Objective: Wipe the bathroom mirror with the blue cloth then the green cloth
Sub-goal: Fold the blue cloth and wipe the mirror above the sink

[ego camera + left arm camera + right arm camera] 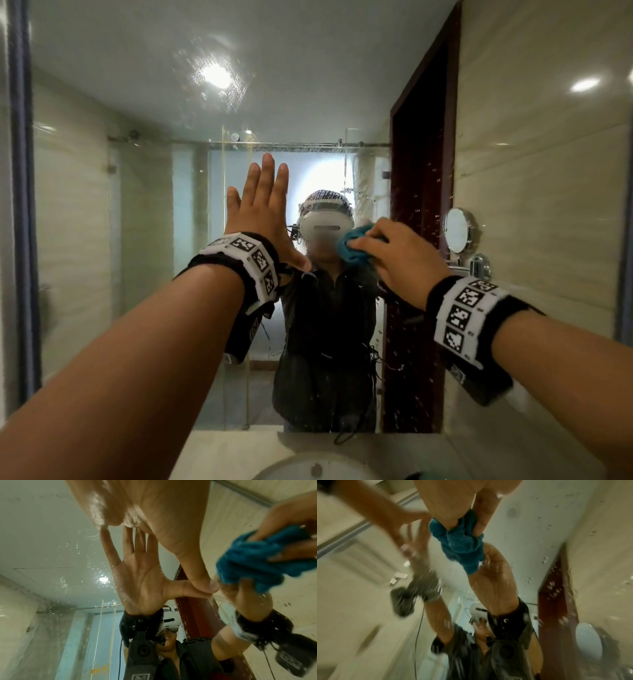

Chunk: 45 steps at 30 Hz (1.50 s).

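The bathroom mirror [144, 192] fills the wall ahead, speckled with water drops at its top and right. My left hand [263, 212] lies flat against the glass with fingers straight and spread, and its palm [154, 507] meets its own reflection. My right hand [394, 253] grips the bunched blue cloth [349, 248] against the mirror just right of the left thumb. The blue cloth [257, 557] shows crumpled between fingers and glass, as does the cloth [460, 540] in the blurred right wrist view. The green cloth is not clearly in view.
A round shaving mirror [459, 230] on a chrome arm hangs on the tiled wall at right. A white basin [308, 469] sits below in the counter [219, 455]. The dark mirror frame [21, 205] runs down the left edge.
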Each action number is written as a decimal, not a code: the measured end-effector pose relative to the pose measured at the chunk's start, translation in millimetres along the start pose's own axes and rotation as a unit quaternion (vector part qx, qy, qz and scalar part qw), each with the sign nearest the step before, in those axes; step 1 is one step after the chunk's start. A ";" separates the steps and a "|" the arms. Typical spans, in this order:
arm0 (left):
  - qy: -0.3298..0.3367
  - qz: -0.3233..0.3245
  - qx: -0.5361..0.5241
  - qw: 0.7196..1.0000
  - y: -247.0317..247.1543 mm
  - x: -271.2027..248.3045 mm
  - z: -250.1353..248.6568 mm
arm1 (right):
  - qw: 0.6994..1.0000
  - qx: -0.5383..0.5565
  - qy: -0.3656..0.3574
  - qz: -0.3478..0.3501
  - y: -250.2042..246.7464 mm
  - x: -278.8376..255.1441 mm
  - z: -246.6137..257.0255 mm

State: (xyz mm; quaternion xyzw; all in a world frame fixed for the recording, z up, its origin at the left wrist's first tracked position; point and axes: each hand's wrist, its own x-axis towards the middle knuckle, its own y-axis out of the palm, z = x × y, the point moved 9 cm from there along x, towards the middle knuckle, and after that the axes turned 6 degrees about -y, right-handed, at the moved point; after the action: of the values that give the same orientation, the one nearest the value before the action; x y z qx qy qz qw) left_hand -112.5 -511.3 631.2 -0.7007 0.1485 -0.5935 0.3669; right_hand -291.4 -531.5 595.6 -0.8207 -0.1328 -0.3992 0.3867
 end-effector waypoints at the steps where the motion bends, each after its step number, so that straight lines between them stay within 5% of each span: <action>1: 0.001 0.000 -0.002 1.000 0.7 0.3 0.0 | 0.997 0.028 0.045 -0.049 -13.0 6.1 -13.9; 5: 0.001 -0.007 0.007 1.000 -0.2 0.9 0.1 | 0.977 0.068 0.133 -0.150 -32.6 12.8 -35.0; 10: -0.007 -0.006 0.015 1.000 -1.7 -0.9 -1.2 | 0.995 0.059 0.074 0.042 26.4 -15.0 9.1; 15: -0.010 0.013 0.036 0.999 -4.7 -7.9 -5.2 | 0.994 -0.002 -0.052 0.099 51.8 -60.5 53.8; 18: 0.045 0.031 0.055 0.997 5.9 -33.1 -15.0 | 0.990 -0.042 -0.060 0.123 40.5 -60.6 46.4; 22: 0.111 0.047 0.088 0.989 41.0 -82.5 -17.5 | 0.996 0.000 0.068 0.063 13.1 -33.6 3.0; 25: 0.072 0.053 0.069 0.994 57.8 -97.3 -1.2 | 0.983 0.072 0.165 -0.046 -7.6 -7.4 -21.3; 28: 0.049 0.077 0.034 0.995 74.4 -102.4 6.8 | 0.978 0.074 0.175 -0.085 -3.0 11.5 -14.5; 37: 0.023 0.047 0.021 0.998 88.3 -104.0 5.5 | 0.992 0.024 -0.093 0.084 63.5 -34.9 76.8; 40: 0.022 0.050 0.026 0.998 90.6 -105.0 5.9 | 0.999 0.038 -0.017 0.019 38.3 -12.8 46.9; 43: 0.024 0.053 0.030 0.998 91.3 -107.8 5.5 | 0.984 0.068 0.137 -0.091 12.5 10.7 6.1; 45: 0.023 0.055 0.030 0.998 92.4 -110.1 5.7 | 0.976 0.100 0.150 -0.121 9.6 19.2 10.4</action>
State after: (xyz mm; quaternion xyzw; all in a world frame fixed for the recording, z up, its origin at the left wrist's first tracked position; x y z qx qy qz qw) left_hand -113.7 -502.0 487.7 -0.6660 0.1772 -0.5927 0.4168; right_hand -268.3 -531.9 601.1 -0.6867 -0.2109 -0.5460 0.4311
